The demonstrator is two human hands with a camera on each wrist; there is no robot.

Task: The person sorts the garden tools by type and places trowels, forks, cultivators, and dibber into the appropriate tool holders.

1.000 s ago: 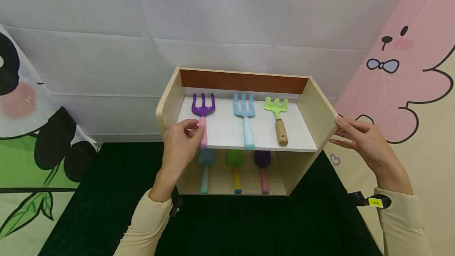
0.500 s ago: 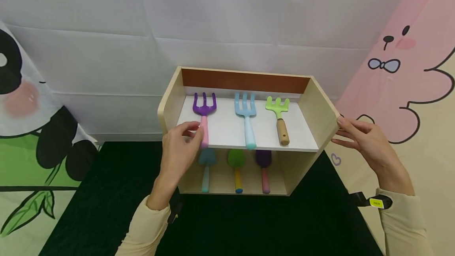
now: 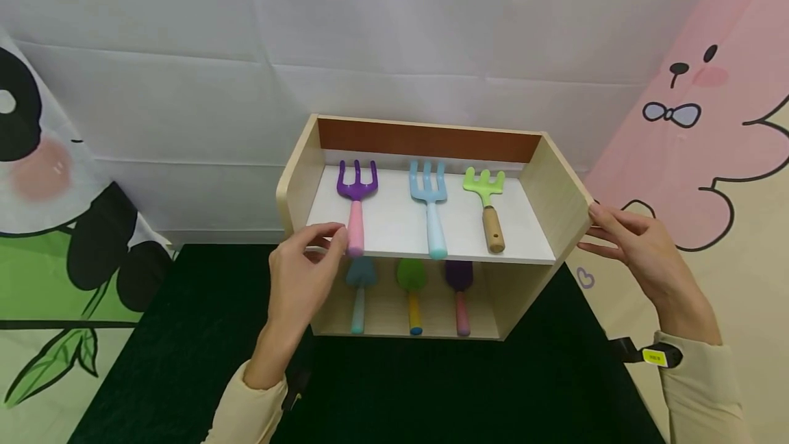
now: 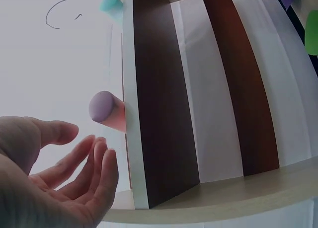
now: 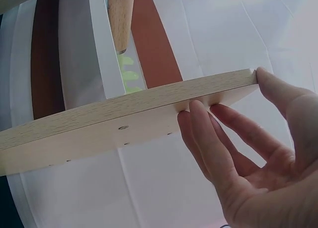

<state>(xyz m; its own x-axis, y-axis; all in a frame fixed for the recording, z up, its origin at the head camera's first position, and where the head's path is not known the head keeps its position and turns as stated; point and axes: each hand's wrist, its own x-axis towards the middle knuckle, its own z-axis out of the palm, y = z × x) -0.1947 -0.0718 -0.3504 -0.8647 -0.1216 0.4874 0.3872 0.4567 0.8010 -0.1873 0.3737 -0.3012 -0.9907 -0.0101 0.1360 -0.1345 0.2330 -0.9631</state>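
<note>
A two-tier wooden shelf (image 3: 565,207) holds three toy garden forks on its white upper board. On the left lies a purple fork (image 3: 357,190) with a pink handle, in the middle a light blue fork (image 3: 434,228), on the right a green fork (image 3: 493,228) with a wooden handle. My left hand (image 3: 302,279) is beside the pink handle, thumb and fingers apart; the left wrist view shows a gap between fingertips and handle end (image 4: 104,107). My right hand (image 3: 641,259) holds the shelf's right side panel (image 5: 149,109), thumb at its corner and fingers against the outer face.
On the lower tier lean three toy trowels: a blue one (image 3: 359,297), a green one (image 3: 411,276) with a yellow handle and a dark purple one (image 3: 459,276). Dark green cloth (image 3: 382,389) lies under the shelf. A white curtain (image 3: 382,12) hangs behind.
My left hand has let go of the purple fork's pink handle and drawn back a little to the left and down. The fork stays on the board. My right hand keeps its place.
</note>
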